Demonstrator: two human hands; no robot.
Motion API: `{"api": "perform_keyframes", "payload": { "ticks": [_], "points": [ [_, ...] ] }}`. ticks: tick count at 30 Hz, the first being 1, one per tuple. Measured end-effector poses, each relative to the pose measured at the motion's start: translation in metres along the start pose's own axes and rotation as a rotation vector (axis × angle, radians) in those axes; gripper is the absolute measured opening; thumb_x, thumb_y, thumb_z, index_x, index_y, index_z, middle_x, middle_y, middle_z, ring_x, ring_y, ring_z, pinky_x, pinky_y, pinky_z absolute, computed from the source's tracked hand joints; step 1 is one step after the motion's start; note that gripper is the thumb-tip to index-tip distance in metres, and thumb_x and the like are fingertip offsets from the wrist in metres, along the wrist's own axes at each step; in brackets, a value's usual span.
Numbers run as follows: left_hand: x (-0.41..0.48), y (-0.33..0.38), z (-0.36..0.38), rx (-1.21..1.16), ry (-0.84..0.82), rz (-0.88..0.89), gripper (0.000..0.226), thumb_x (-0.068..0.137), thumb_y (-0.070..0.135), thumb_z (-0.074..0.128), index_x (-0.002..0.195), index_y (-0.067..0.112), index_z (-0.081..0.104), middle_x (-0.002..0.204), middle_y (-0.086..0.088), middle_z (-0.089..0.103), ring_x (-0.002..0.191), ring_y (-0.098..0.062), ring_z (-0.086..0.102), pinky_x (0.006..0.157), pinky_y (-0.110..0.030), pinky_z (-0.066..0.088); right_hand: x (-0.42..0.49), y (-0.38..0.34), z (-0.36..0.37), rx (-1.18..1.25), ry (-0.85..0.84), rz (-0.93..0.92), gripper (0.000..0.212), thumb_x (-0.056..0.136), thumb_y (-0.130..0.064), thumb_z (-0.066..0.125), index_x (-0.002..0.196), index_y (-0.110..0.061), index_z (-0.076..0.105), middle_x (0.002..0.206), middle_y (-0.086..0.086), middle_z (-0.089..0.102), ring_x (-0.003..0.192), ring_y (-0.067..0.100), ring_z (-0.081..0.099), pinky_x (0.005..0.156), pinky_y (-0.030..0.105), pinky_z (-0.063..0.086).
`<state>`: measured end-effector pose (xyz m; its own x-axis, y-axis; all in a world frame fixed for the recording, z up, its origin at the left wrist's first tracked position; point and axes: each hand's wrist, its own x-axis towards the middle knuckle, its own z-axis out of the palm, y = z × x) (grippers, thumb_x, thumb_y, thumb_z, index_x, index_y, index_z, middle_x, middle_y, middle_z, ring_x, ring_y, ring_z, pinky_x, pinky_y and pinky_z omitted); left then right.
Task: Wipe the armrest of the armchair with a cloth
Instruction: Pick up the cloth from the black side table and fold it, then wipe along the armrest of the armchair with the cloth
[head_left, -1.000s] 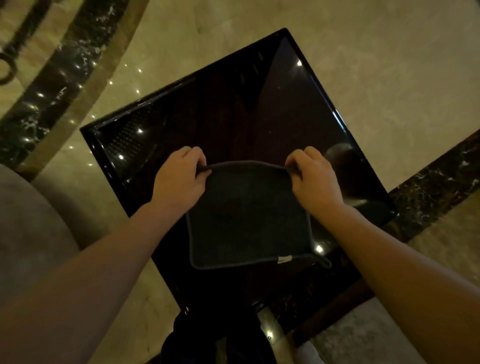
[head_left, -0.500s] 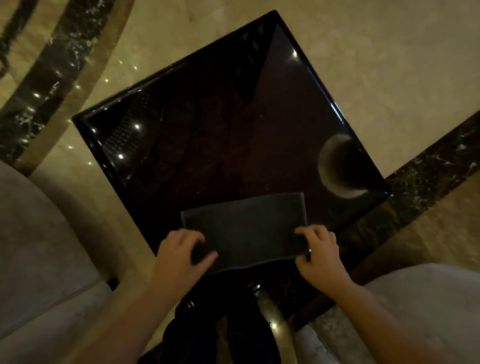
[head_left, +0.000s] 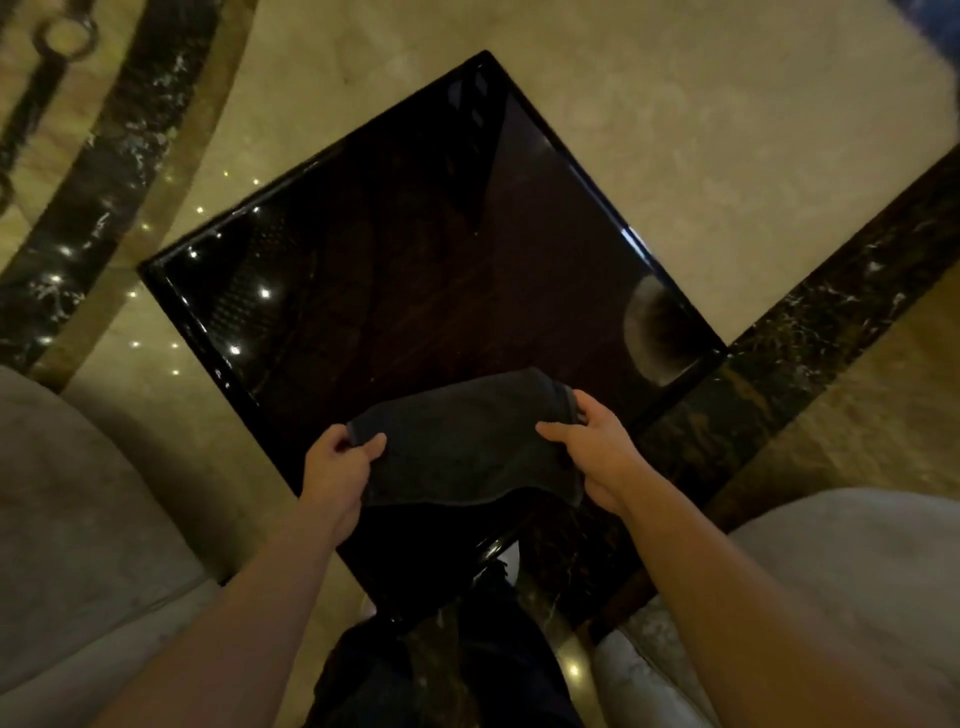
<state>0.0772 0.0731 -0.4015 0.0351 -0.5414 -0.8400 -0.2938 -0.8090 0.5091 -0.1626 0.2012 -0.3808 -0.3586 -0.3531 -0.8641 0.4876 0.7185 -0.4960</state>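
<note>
Prep step: both hands, left hand (head_left: 340, 462) & right hand (head_left: 597, 457), pinch the folded cloth (head_left: 462, 441) above the table (head_left: 415, 260) near edge; next, carry it to an armchair (head_left: 78, 493) armrest beside table.

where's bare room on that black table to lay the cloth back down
Nearly all of the glossy black table is bare, from its far corner back toward the cloth. Only the near edge is taken, where the left hand and right hand hold the cloth between two grey armchairs.
</note>
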Motion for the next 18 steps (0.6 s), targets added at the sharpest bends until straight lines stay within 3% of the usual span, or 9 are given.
{"api": "perform_keyframes", "payload": {
  "ticks": [3, 7, 11, 14, 16, 18],
  "points": [
    [-0.018, 0.010, 0.003, -0.115, -0.157, -0.140, 0.013, 0.091, 0.003, 0.062, 0.081, 0.011, 0.060, 0.097, -0.015, 0.069, 0.088, -0.029, 0.067, 0.066, -0.042, 0.054, -0.032, -0.001, 0.002, 0.061, -0.017, -0.019, 0.040, 0.089, -0.003, 0.067, 0.114, -0.035, 0.063, 0.118, 0.002, 0.067, 0.104, 0.024, 0.068, 0.083, 0.047, 0.061],
    [-0.052, 0.038, 0.000, -0.062, -0.290, -0.054, 0.015, 0.090, -0.001, 0.060, 0.083, 0.012, 0.058, 0.094, -0.014, 0.068, 0.085, -0.029, 0.066, 0.068, -0.042, 0.054, -0.082, -0.005, 0.003, 0.109, 0.047, -0.101, 0.042, 0.088, -0.001, 0.067, 0.111, -0.035, 0.065, 0.116, 0.003, 0.069, 0.100, 0.023, 0.070, 0.074, 0.041, 0.064],
    [-0.108, 0.073, -0.018, -0.053, -0.378, 0.013, 0.022, 0.087, 0.000, 0.065, 0.106, 0.011, 0.058, 0.107, -0.015, 0.064, 0.099, -0.034, 0.063, 0.079, -0.053, 0.055, -0.157, -0.006, -0.009, 0.278, 0.151, -0.145, 0.045, 0.085, -0.002, 0.071, 0.120, -0.029, 0.063, 0.117, 0.004, 0.068, 0.103, 0.026, 0.068, 0.080, 0.047, 0.063],
    [-0.155, 0.093, -0.031, 0.121, -0.429, 0.065, 0.041, 0.083, 0.005, 0.073, 0.121, 0.005, 0.058, 0.113, -0.015, 0.065, 0.101, -0.033, 0.064, 0.079, -0.048, 0.055, -0.223, -0.003, -0.020, 0.331, 0.230, -0.182, 0.053, 0.082, -0.001, 0.074, 0.128, -0.023, 0.061, 0.120, 0.006, 0.067, 0.107, 0.028, 0.066, 0.089, 0.051, 0.059],
    [-0.195, 0.099, -0.036, 0.337, -0.452, 0.198, 0.036, 0.080, 0.016, 0.079, 0.112, 0.009, 0.065, 0.106, -0.011, 0.070, 0.096, -0.029, 0.067, 0.079, -0.044, 0.056, -0.274, 0.003, -0.026, 0.309, 0.308, -0.237, 0.054, 0.083, -0.002, 0.073, 0.131, -0.024, 0.061, 0.118, 0.002, 0.067, 0.107, 0.024, 0.065, 0.086, 0.045, 0.059],
    [-0.234, 0.102, -0.034, 0.528, -0.440, 0.396, 0.019, 0.077, 0.028, 0.082, 0.090, 0.017, 0.072, 0.090, -0.005, 0.075, 0.085, -0.024, 0.071, 0.069, -0.035, 0.057, -0.316, 0.013, -0.026, 0.256, 0.401, -0.322, 0.047, 0.086, -0.005, 0.071, 0.126, -0.027, 0.062, 0.110, -0.005, 0.069, 0.100, 0.014, 0.065, 0.072, 0.030, 0.056]
  ]
}}
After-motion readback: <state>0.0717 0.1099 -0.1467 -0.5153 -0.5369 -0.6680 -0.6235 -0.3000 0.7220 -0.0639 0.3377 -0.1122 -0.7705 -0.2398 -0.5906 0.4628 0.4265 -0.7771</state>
